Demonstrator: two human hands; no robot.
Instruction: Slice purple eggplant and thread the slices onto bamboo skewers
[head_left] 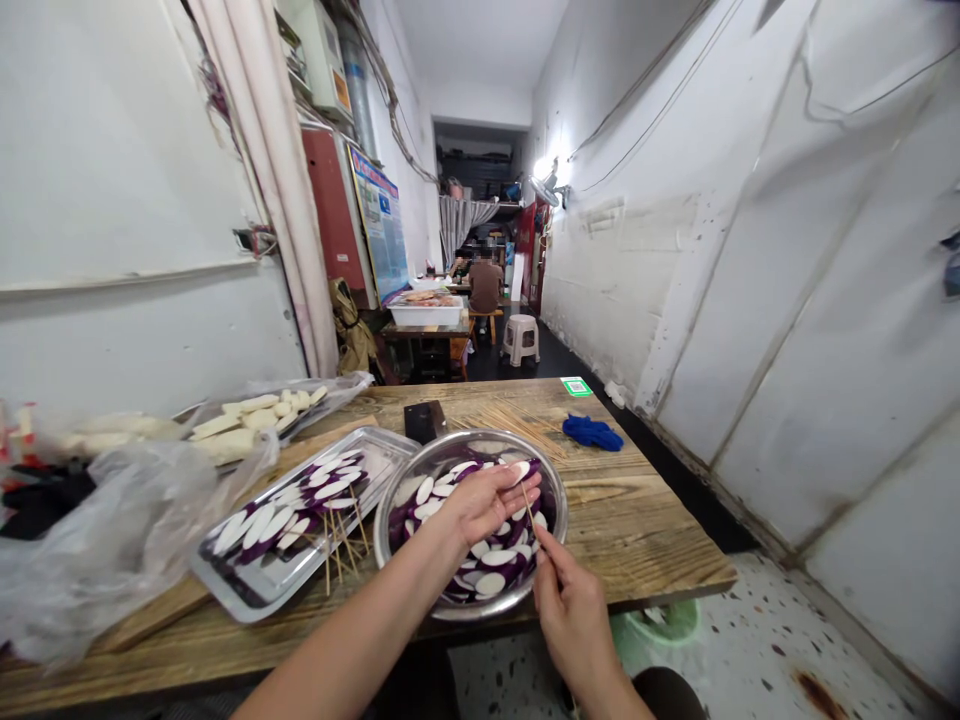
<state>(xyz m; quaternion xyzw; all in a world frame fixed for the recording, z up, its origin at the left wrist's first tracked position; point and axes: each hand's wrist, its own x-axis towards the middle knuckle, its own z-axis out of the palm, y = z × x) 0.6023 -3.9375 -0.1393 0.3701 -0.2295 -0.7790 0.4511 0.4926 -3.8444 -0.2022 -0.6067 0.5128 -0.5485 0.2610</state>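
Over a steel bowl (559,510) of purple-skinned, white-fleshed eggplant slices (491,584), my left hand (491,503) is closed around an eggplant slice (517,473) at its fingertips. My right hand (568,590) pinches a thin wooden skewer (529,507), whose upper end meets the slice in my left hand. Whether the tip has gone through the slice is hidden. Left of the bowl, a metal tray (259,590) carries skewered eggplant slices (330,480), with several stick ends jutting over its near edge.
Loose skewers (510,418) lie behind the bowl, near a dark cleaver blade (425,421). A blue cloth (592,432) rests on the wooden table (645,520) at right. Plastic bags (150,510) and pale peeled pieces (259,412) occupy the left. A person (485,285) sits farther back.
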